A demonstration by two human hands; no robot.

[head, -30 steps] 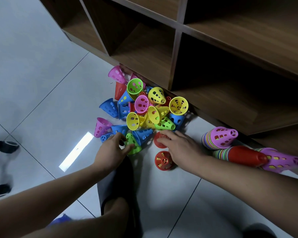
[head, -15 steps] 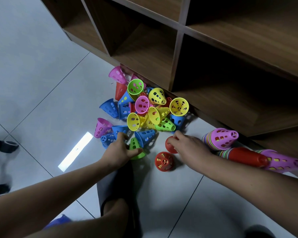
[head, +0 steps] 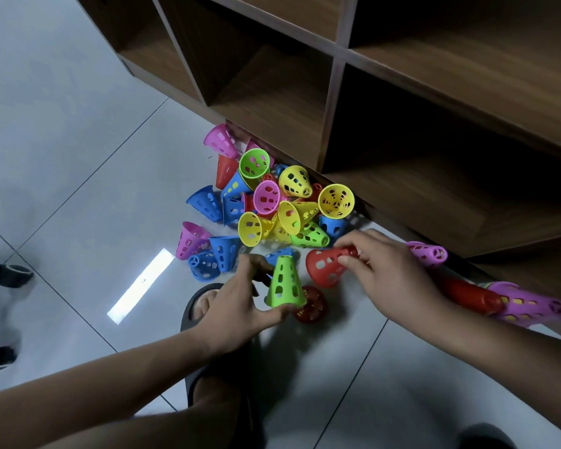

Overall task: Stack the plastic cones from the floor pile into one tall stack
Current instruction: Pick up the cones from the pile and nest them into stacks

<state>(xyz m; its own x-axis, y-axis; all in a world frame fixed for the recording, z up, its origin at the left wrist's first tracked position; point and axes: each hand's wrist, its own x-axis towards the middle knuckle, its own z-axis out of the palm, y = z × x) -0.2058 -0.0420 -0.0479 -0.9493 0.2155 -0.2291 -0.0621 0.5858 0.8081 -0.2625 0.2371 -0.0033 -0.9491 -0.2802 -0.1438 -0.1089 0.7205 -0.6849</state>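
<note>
My left hand pinches a green perforated plastic cone at its wide rim, tip up. My right hand grips a red perforated plastic cone turned sideways. I judge nesting comes next: I'd line up both axes first, then slide without forcing. The loose multicoloured cone pile lies just beyond on the tiled floor, against the wooden shelf unit. Part-built cone stacks lie to my right.

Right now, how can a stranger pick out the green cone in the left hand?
By the wooden shelves lies a pile of coloured cones. Nearer the camera, the left hand holds the green cone upright, narrow end up; other green ones lie in the pile.
</note>
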